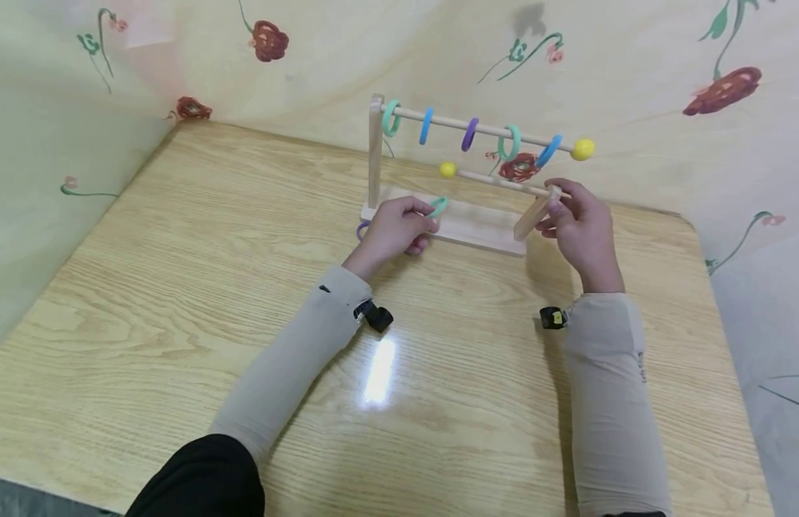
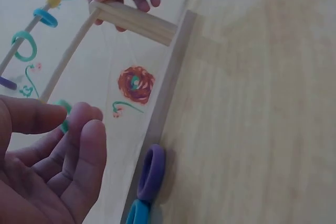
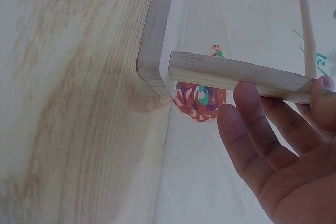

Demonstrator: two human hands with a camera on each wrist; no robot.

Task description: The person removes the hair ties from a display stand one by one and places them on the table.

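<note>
My left hand [image 1: 399,228] pinches a mint-green ring [image 1: 439,207] between thumb and fingers, above the base [image 1: 479,222] of a wooden rack. Just beyond it, the lower rod [image 1: 502,182] points left, bare, with a yellow ball [image 1: 447,169] at its free end. With thumb and fingers, my right hand [image 1: 583,226] grips the top of the short post [image 1: 535,214] that carries this rod. The upper rod [image 1: 451,123] runs from the tall post [image 1: 375,151] and bears several rings in green, blue and purple, ending in another yellow ball [image 1: 583,149].
A purple ring [image 2: 151,173] and a blue ring [image 2: 138,212] lean against the base's near edge, close to my left hand. The rack stands near the far edge of the wood-grain table [image 1: 464,402]. Flower-printed cloth [image 1: 347,64] hangs behind it.
</note>
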